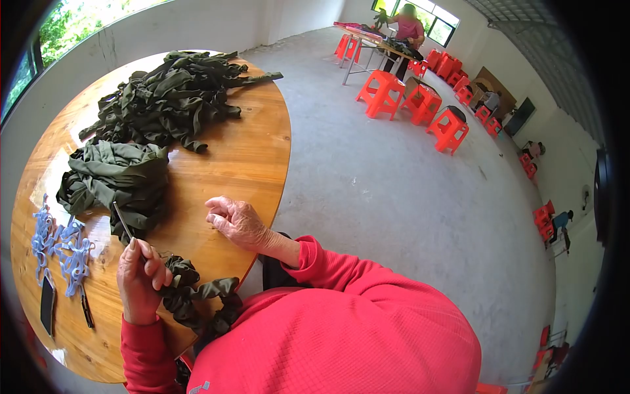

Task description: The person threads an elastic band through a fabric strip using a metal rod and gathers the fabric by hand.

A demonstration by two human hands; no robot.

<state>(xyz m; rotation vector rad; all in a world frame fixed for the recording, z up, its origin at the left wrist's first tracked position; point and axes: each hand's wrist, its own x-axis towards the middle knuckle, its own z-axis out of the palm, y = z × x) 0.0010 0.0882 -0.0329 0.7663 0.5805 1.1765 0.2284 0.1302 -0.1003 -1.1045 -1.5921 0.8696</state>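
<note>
My left hand (141,279) is closed around a thin metal rod (122,219), which points up and away over the table. Beside its fingers lies a gathered dark green fabric strip (190,293), trailing over the table edge toward my lap; whether the fingers also grip it I cannot tell. My right hand (241,224) rests over the bare wood with its fingers curled in; anything between them is hidden. Ahead of my left hand sits a bundle of dark green cloth (121,174). Farther back spreads a larger heap of dark green fabric strips (174,98).
On the round wooden table (252,154), light blue elastic loops (72,253), a dark phone-like slab (47,305) and a black pen-like tool (86,308) lie at left. Red stools (382,94) stand on the floor. A person (408,29) works at a far table.
</note>
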